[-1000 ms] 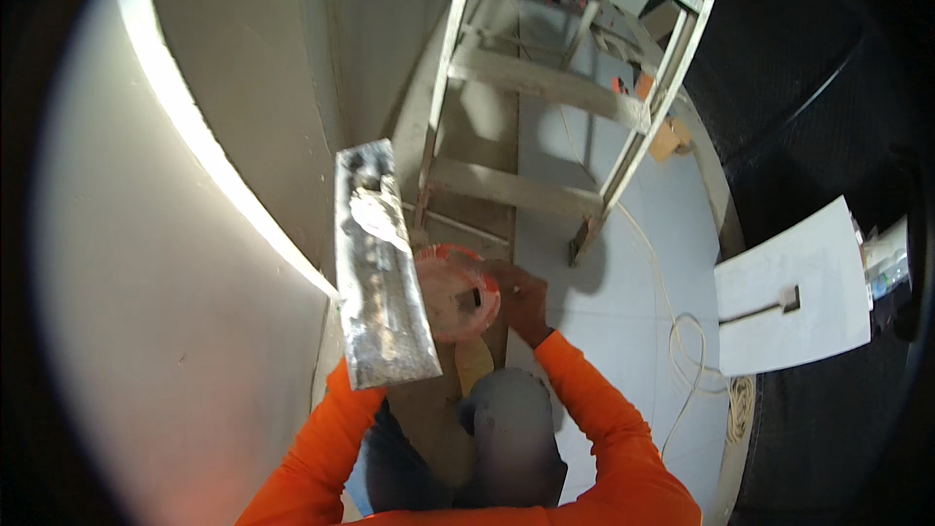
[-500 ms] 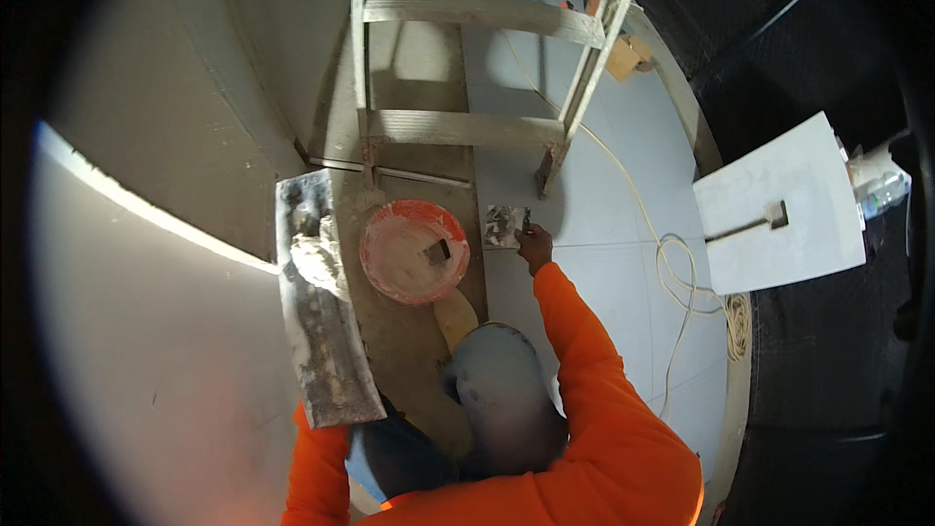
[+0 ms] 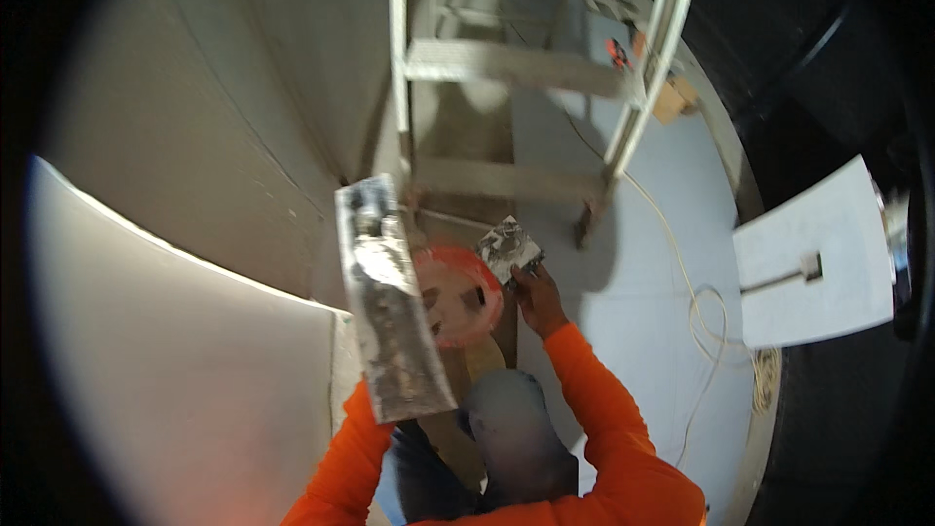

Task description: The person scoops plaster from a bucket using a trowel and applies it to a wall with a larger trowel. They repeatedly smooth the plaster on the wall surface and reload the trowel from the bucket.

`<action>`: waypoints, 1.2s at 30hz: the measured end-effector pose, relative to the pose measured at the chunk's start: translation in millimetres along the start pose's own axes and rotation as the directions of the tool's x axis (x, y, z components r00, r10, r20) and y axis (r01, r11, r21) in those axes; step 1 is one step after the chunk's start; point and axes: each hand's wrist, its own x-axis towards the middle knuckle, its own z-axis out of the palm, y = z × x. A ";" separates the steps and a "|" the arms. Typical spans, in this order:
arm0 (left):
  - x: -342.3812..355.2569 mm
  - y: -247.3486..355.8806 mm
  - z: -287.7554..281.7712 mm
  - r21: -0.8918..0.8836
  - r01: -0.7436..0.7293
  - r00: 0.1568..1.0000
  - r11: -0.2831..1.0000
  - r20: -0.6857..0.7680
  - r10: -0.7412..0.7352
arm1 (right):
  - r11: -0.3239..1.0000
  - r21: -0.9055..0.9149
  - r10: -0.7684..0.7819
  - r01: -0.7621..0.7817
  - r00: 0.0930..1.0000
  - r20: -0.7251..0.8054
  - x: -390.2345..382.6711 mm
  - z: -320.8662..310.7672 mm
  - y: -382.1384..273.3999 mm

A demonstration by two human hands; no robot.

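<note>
Right grip [image 3: 541, 300] is clamped on a smeared scraper [image 3: 508, 249] at frame centre; left grip, hidden behind the long metal blade [image 3: 392, 312], I can't tell. Pale floor [image 3: 638, 307] spans centre right, ladder [image 3: 506, 61] upper centre.

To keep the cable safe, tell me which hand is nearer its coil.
Right. The right hand, gripping a scraper, is left of the cable coil; the left hand, hidden behind the long metal pan, is farther left.

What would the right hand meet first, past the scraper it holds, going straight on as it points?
Likely the ladder's lowest visible step, as the right hand points up the picture and leftward, past the red-rimmed bucket; but depth is unclear.
</note>
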 end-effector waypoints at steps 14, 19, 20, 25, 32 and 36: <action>-91.4 88.9 219.4 -0.066 0.010 0.998 0.998 0.069 -0.006 | 0.606 -0.384 -0.475 0.696 0.705 0.527 -239.9 295.5 -216.7; -130.8 107.0 301.3 -0.128 -0.041 0.997 0.991 0.056 0.049 | 0.685 -0.340 -0.254 0.644 0.649 0.717 -305.7 276.4 -297.5; -132.6 114.8 312.1 -0.153 -0.053 0.996 0.987 0.057 0.062 | 0.717 -0.348 -0.196 0.604 0.654 0.731 -308.7 278.3 -310.7; -126.5 202.8 364.8 -0.252 -0.090 0.990 0.963 0.082 0.114 | 0.793 -0.352 -0.037 0.497 0.616 0.787 -281.9 363.4 -367.1; -171.4 254.3 412.5 0.045 -0.327 0.935 0.944 -0.133 0.330 | 0.949 -0.285 0.115 0.136 0.691 0.714 -319.5 416.4 -435.2; -213.6 263.3 393.3 0.590 -0.287 0.879 0.755 -0.151 0.452 | 0.957 -0.257 0.075 0.138 0.734 0.675 -337.7 438.5 -471.1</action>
